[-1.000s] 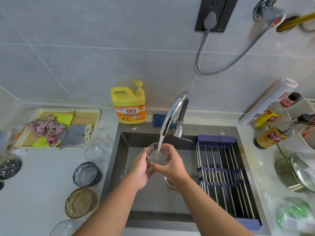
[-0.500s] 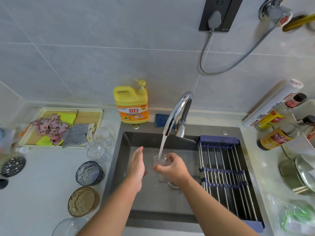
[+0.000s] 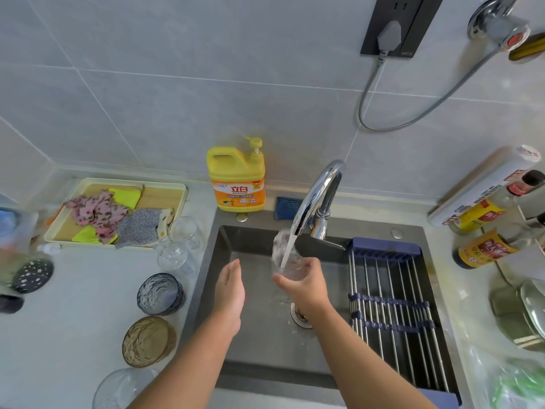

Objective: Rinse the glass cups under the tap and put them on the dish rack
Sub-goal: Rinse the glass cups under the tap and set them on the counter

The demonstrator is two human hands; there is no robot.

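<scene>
Under the tap (image 3: 317,199), now gripping the tilted glass cup (image 3: 287,261) with the right hand (image 3: 305,287) alone, having freed the left hand (image 3: 230,287), open just left; probably rinsed, dish rack (image 3: 389,305) at right next.

Head view — steeply down, close over sink (image 3: 253,343).
</scene>
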